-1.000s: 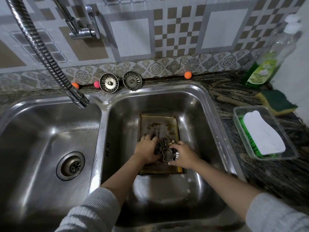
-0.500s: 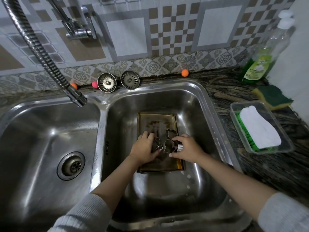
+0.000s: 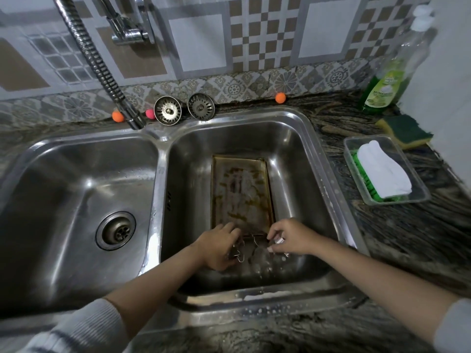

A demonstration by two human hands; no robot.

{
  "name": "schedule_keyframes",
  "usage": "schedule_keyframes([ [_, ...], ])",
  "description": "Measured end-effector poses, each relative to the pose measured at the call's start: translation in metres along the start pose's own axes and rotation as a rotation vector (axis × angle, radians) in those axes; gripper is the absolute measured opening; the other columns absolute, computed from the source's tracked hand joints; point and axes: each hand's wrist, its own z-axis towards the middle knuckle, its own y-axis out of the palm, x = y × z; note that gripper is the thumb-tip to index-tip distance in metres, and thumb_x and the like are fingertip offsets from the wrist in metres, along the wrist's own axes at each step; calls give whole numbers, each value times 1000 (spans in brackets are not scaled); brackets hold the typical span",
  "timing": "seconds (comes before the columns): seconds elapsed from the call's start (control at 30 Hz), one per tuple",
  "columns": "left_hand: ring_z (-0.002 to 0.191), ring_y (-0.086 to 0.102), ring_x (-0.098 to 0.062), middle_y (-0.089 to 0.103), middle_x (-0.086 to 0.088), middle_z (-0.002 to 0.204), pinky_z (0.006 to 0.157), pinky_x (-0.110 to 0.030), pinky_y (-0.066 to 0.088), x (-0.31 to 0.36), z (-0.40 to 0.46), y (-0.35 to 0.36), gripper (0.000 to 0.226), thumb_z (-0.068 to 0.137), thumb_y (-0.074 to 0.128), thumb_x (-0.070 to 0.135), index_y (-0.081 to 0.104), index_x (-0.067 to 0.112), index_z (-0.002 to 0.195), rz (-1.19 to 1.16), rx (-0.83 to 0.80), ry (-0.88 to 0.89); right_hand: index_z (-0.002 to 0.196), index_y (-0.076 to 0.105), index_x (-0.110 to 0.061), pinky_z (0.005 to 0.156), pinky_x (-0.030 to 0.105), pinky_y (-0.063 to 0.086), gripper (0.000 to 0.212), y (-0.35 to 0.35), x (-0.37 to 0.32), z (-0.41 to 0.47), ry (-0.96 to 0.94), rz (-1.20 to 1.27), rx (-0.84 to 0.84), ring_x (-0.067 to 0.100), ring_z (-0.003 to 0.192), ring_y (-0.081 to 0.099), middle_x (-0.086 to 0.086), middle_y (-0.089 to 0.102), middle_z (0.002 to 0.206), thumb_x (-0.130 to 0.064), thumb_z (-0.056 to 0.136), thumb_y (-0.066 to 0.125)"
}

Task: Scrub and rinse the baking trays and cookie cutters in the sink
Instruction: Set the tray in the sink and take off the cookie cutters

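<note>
Left hand (image 3: 219, 247) grips metal cookie cutters (image 3: 235, 253) at the near end of the stained baking tray (image 3: 240, 189) in the right sink basin (image 3: 300, 159); right hand (image 3: 290, 238) pinches another cutter (image 3: 276, 244).

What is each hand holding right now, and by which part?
The left hand grips metal cookie cutters bunched in its fingers, by their rims. The right hand pinches a blurred cutter at its fingertips; which part cannot be told.
</note>
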Motion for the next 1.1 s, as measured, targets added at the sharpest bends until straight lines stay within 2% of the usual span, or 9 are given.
schedule_keyframes([
  [0.27, 114, 48, -29, 43, -10, 130, 85, -36, 44, 9, -3, 9, 67, 79, 64, 50, 39, 14, 130, 25, -117, -8, 97, 66, -21, 76, 18, 50, 33, 12, -5, -1, 47, -17, -175, 6, 91, 60, -8, 64, 97, -21, 69, 83],
  [0.37, 115, 50, -31, 43, -11, 131, 84, -37, 45, 13, -1, 10, 70, 77, 67, 49, 38, 13, 130, 42, -136, -20, 107, 64, -15, 77, 17, 48, 41, 18, -9, -1, 69, -18, -228, 7, 91, 58, -8, 60, 95, -19, 71, 82],
  [0.53, 120, 49, -29, 38, -8, 141, 93, -37, 44, 13, 1, 11, 86, 74, 69, 53, 29, 17, 142, -11, -150, -35, 118, 61, -17, 91, 24, 49, 43, 20, -10, -2, 84, -58, -232, 8, 100, 58, -4, 59, 109, -18, 77, 77],
  [0.67, 116, 52, -25, 44, -6, 136, 88, -35, 46, 12, -2, 9, 68, 84, 58, 49, 34, 20, 140, -16, -54, -47, 114, 62, -23, 87, 27, 53, 43, 18, -9, -2, 92, -47, -213, 10, 105, 57, -2, 59, 116, -16, 75, 78],
  [0.8, 117, 46, -23, 44, -5, 127, 84, -35, 49, 5, -2, 9, 45, 88, 52, 40, 47, 19, 127, -86, 238, -215, 120, 59, -21, 79, 16, 43, 44, 12, -16, -6, 55, -71, -116, 5, 92, 54, -5, 57, 113, -16, 79, 74],
  [0.9, 118, 41, -28, 37, -8, 131, 84, -39, 51, -3, 7, 7, 45, 87, 53, 35, 46, 18, 128, -163, 336, -410, 122, 58, -19, 73, 20, 51, 41, -1, -24, -10, 58, 13, -22, 5, 80, 62, -8, 61, 98, -15, 83, 70],
  [0.97, 123, 38, -32, 30, -10, 140, 90, -43, 49, -7, 13, 6, 49, 87, 54, 29, 42, 19, 134, -234, 333, -504, 125, 57, -20, 84, 27, 54, 42, -12, -30, -15, 30, 32, 60, 10, 93, 64, 1, 64, 108, -18, 85, 68],
  [1.03, 127, 36, -35, 27, -12, 146, 97, -44, 44, -12, 20, 5, 51, 89, 53, 23, 39, 18, 138, -335, 323, -577, 125, 57, -21, 92, 23, 47, 40, -27, -35, -22, -48, -33, 209, 8, 106, 57, -1, 58, 122, -21, 86, 67],
  [1.1, 124, 42, -35, 33, -13, 144, 99, -44, 43, -17, 26, 7, 48, 89, 51, 18, 42, 17, 136, -408, 325, -617, 124, 58, -19, 95, 20, 40, 38, -45, -40, -31, -124, -80, 380, 7, 110, 52, -6, 53, 123, -21, 87, 65],
])
